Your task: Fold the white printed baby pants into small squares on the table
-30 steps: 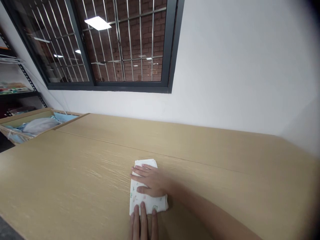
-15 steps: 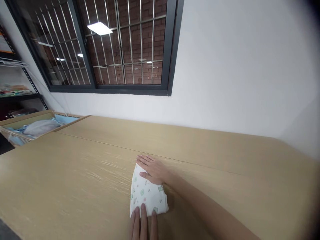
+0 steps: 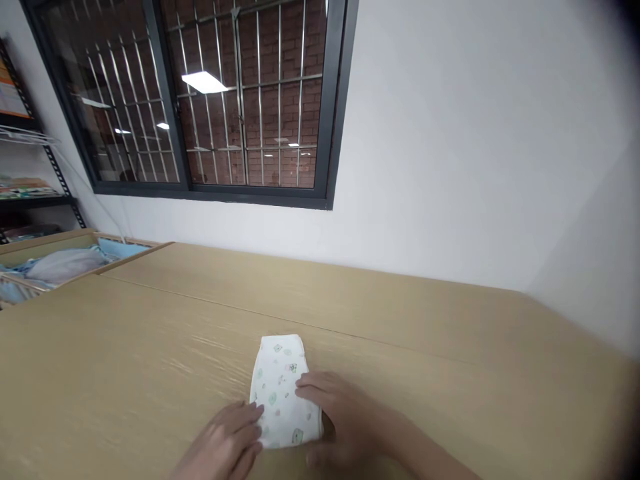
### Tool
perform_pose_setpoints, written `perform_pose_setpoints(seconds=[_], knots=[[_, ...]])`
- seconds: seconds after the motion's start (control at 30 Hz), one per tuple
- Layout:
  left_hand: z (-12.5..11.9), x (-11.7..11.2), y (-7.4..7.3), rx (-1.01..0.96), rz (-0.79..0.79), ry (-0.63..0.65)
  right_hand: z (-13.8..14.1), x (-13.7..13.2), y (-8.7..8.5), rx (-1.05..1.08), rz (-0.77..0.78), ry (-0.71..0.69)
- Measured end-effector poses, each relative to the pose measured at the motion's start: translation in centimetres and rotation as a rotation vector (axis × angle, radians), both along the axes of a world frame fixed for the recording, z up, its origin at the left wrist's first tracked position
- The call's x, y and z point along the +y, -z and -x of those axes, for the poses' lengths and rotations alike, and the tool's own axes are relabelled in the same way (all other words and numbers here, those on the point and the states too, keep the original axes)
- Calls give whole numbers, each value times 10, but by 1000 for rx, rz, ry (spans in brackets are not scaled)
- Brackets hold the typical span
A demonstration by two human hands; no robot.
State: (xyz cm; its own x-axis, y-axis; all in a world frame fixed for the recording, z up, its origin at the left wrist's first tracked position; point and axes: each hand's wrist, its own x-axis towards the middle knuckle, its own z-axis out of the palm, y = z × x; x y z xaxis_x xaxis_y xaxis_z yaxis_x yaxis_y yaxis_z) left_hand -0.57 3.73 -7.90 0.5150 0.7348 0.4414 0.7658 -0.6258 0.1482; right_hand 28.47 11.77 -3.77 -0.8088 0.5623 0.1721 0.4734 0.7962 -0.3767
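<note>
A folded white cloth (image 3: 280, 380) with small green and pink prints lies flat on the wooden tabletop, its narrower end away from me. My left hand (image 3: 225, 437) rests at the cloth's lower left edge, fingertips just over it and fingers stretched out. On the other side, my right hand (image 3: 345, 417) touches the right edge with its fingers, the thumb spread apart below near the lower right corner. Neither hand grips the cloth. Part of the right edge is hidden under the right hand.
The wooden tabletop (image 3: 150, 347) has a long seam and meets a white wall (image 3: 450, 147). A barred window (image 3: 240, 107) is set in that wall. At the left stand a wooden-framed crib (image 3: 163, 247) with blue and white fabric inside and a black shelf rack (image 3: 37, 202).
My right hand has slid from the cloth's far end back to its right edge. My left hand has moved from the near edge to the left edge. The view has shifted slightly.
</note>
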Motion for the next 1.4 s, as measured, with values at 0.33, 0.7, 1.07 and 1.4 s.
perform_pose_setpoints(seconds=[0.33,0.7,1.07,1.4], knots=[[7,30,-42,-449,642,-84,14,2,-10,175,206,169],[14,108,-31,-282,585,-294,45,52,2,311,231,478],[-7,117,-44,-158,387,-541,63,67,31,302,-71,728],[-63,95,8,-277,172,-206,88,44,48,59,-368,261]])
